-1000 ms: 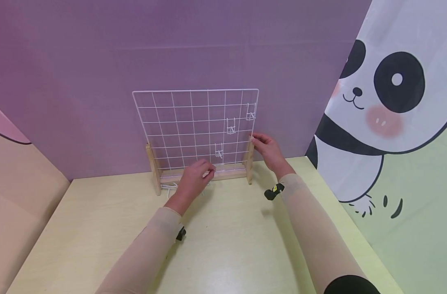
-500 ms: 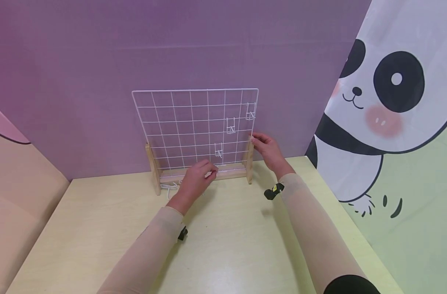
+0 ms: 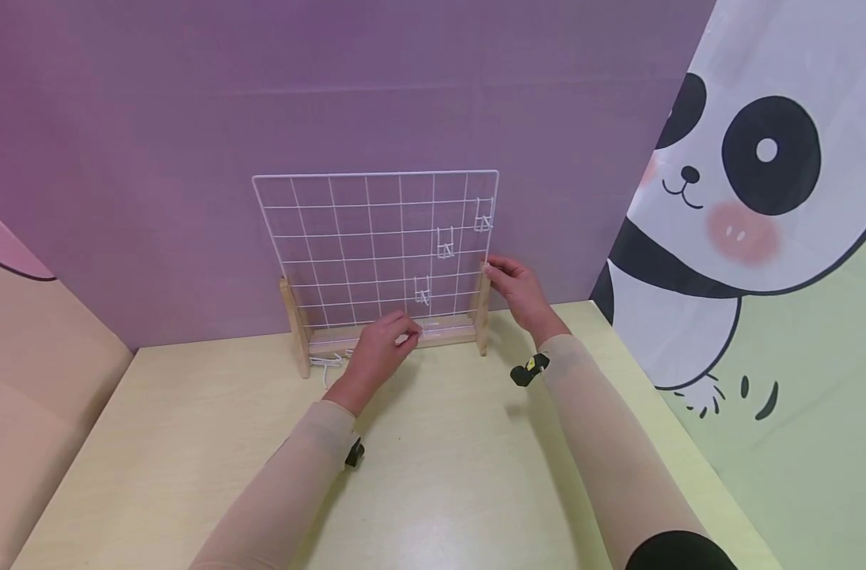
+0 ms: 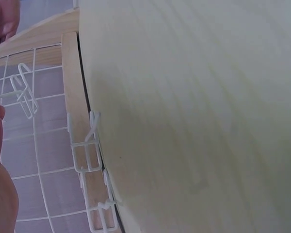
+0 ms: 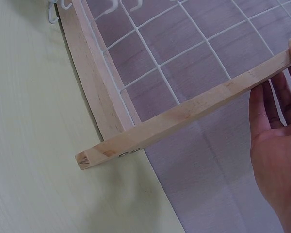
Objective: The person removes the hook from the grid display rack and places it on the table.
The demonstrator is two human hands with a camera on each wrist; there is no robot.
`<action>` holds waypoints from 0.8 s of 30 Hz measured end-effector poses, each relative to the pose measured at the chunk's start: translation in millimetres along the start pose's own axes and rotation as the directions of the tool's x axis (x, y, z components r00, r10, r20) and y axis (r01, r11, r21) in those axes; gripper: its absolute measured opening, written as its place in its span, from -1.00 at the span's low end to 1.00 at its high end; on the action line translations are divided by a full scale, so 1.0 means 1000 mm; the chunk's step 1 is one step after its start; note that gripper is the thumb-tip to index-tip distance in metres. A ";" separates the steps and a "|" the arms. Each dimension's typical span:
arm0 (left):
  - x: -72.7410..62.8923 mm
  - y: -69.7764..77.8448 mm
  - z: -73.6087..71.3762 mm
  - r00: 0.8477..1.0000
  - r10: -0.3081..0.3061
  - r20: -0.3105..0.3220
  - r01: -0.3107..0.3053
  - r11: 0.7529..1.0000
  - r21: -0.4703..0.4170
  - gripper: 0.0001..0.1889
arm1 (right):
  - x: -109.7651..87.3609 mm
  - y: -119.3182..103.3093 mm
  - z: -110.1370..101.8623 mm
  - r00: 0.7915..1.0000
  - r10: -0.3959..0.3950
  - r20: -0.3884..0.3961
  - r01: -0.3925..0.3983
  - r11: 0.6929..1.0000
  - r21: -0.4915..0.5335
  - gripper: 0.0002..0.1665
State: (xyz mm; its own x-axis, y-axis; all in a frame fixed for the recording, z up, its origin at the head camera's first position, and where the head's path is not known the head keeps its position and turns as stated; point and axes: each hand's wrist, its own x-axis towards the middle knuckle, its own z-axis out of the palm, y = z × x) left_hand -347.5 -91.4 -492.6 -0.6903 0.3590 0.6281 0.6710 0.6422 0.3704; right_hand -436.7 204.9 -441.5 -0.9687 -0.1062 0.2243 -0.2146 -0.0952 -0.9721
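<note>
A white wire grid panel [image 3: 347, 245] stands upright in a wooden stand [image 3: 295, 324] at the back of the table. My left hand [image 3: 381, 348] is at the grid's lower rows, thumb and index finger pinching a white wire hook [image 4: 25, 94]. In the left wrist view that hook overlaps the grid close to the base bar [image 4: 72, 82]. Around the top of the stand's right post [image 5: 184, 110] my right hand [image 5: 281, 141] keeps its grip, thumb on one side and fingers on the other. Three white hooks hang in a diagonal on the grid, among them a middle one [image 3: 445, 245].
Loose white hooks [image 3: 326, 362] lie by the stand's left foot, partly behind my left hand. A purple backdrop [image 3: 376, 95] rises right behind the grid. On the right, a panda-print sheet [image 3: 768, 237] borders the pale wooden table [image 3: 433, 475].
Over the last second my left hand has shifted slightly to the right along the grid's bottom rows, with little motion in the last half second. My right hand stays on the post.
</note>
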 end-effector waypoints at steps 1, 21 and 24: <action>0.000 -0.001 0.001 1.000 0.001 0.001 -0.001 1.000 -0.004 -0.91 | 0.001 0.000 0.000 1.000 -0.001 0.002 0.001 1.000 -0.003 -0.54; -0.001 -0.005 0.008 0.993 -0.069 0.097 0.070 0.997 -0.015 -0.93 | 0.001 0.000 -0.002 1.000 0.008 0.004 -0.008 1.000 0.004 -0.54; 0.000 -0.005 0.009 0.988 -0.087 0.126 0.089 0.996 -0.009 -0.93 | 0.001 0.001 -0.002 1.000 0.010 0.005 -0.010 1.000 -0.001 -0.54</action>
State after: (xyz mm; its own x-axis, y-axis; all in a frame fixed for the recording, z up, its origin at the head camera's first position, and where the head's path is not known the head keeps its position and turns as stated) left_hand -353.1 -88.3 -500.5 -0.7747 0.3843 0.5022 0.6095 0.6653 0.4311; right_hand -438.4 206.2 -441.9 -0.9701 -0.1123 0.2152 -0.2054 -0.0928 -0.9743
